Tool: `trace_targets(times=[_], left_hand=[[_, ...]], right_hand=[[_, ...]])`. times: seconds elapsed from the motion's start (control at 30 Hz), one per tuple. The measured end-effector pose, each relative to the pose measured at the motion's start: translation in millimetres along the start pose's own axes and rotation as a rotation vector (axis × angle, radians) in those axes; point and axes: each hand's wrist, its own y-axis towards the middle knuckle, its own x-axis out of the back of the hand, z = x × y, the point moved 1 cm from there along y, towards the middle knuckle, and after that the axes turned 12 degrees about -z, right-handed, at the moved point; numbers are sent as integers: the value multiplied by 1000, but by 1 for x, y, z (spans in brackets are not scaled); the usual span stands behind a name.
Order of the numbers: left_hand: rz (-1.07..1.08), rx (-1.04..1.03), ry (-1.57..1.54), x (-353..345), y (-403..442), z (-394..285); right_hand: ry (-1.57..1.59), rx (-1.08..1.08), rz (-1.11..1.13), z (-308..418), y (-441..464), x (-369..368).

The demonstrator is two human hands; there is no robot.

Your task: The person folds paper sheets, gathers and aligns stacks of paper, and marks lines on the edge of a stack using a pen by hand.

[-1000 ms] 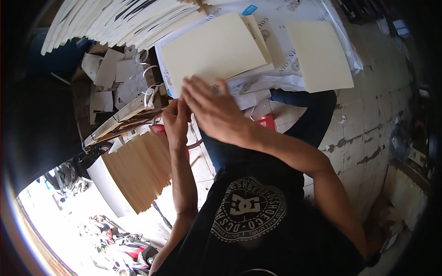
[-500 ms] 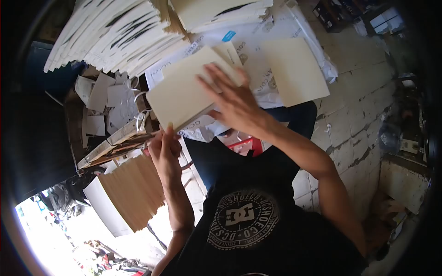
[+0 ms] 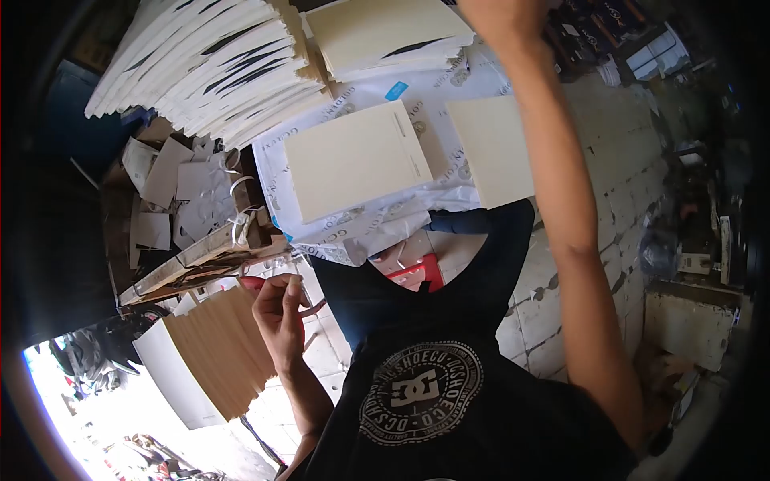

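Near the left side of my lap, my left hand [image 3: 281,314] is closed in a pinch around a small red object [image 3: 251,282] whose kind I cannot make out. My right hand [image 3: 507,18] reaches to the top edge, beyond the stack of cream sheets [image 3: 377,32]; its fingers are cut off from view. A cream sheet or thin booklet [image 3: 357,160] with small print along its right edge lies on white printed wrapping paper [image 3: 277,188]. To its right lies a second cream piece [image 3: 489,148], partly covered by my right forearm.
A tall, fanned stack of pale paper [image 3: 208,68] stands at the upper left. Beside it is a bin of paper scraps [image 3: 188,188]. Brown-edged stacked sheets [image 3: 220,353] sit lower left. Dark boxes [image 3: 601,28] lie at the upper right.
My right hand has left the cream pieces and stretched up and away. My left hand has dropped back from their corner. The upper cream piece is no longer visible there.
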Motion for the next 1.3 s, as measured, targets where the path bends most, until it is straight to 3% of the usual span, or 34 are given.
trace_targets(times=[0.1, 0.17, 0.27, 0.37, 0.43, 0.5, 0.53, 0.6, 0.67, 0.77, 0.87, 0.9, 0.93, 1.0, 1.03, 1.13, 1.17, 1.2, 1.23, 1.3], left_hand=[[3, 25, -8, -4, -7, -2], [18, 40, -5, -5, -9, -2], [23, 22, 46, -5, -6, -5], [-2, 19, 52, -5, -5, -9], [-3, 4, 82, 0, 2, 1], [24, -2, 85, -4, 8, 6], [42, -14, 87, -8, 9, 6], [93, 3, 91, -25, 10, 1], [173, 0, 87, -44, 9, -5], [300, -50, 102, -76, 3, -25], [389, -105, 118, -100, -6, -43], [401, -174, 156, -110, -9, -50], [440, -317, 228, -119, -11, -60], [516, -368, 230, -136, -18, -72], [519, -508, 259, -145, -22, -77], [453, -1036, 350, -180, -34, -106], [449, -1178, 371, -190, -39, -114], [507, -1216, 405, -194, -44, -114], [567, -1252, 437, -199, -48, -114], [651, -1174, 419, -199, -38, -99]], right_hand=[[33, 6, 266, -17, -56, -34], [80, 173, 542, -33, -119, -57], [39, 71, 499, -20, -113, -23], [160, -338, 161, -32, -101, 49], [-226, -489, 200, -61, -156, 99], [-521, -555, 384, -78, -226, 154], [-661, -726, 523, -75, -250, 177], [-605, -1063, 607, -77, -286, 207], [-319, -1263, 378, -85, -305, 217], [-364, -1176, 325, -88, -290, 220], [-480, -443, 203, -87, -258, 215], [-515, -345, 204, -82, -241, 214], [-432, -425, 166, -81, -230, 210], [-269, -590, 105, -74, -214, 207], [-108, -801, 96, -67, -203, 208], [213, -618, 375, -11, -129, 229], [381, -658, 452, 9, -112, 235], [609, -557, 374, 25, -101, 233], [779, -596, 326, 39, -95, 232], [738, -875, 305, 57, -110, 241]])
